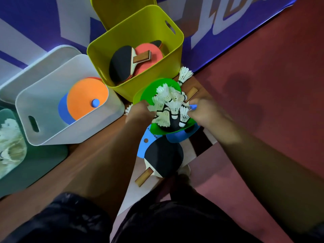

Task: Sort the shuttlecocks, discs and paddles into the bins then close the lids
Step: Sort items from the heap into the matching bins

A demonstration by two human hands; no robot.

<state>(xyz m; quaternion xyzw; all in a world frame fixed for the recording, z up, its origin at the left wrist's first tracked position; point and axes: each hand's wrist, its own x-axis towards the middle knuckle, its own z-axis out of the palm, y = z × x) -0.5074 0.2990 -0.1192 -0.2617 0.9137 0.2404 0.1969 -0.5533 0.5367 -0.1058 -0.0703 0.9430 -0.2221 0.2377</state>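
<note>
Both hands are at a pile of shuttlecocks (pixel 168 104) heaped on a green disc (pixel 157 85) on the floor, just in front of the yellow bin (pixel 133 92). Left hand (pixel 140 114) – fingers curled into the pile, gripping shuttlecocks. Right hand (pixel 205 114) – at the pile's opposite edge, grip cannot be told. 1 black paddle (pixel 164 155) lies nearer, over a blue disc (pixel 142 146). The yellow bin holds paddles (pixel 121 64).

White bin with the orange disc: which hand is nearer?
Left. The left hand holds the green disc at its left edge, just right of the white bin; the right hand sits across that disc, farther right.
</note>
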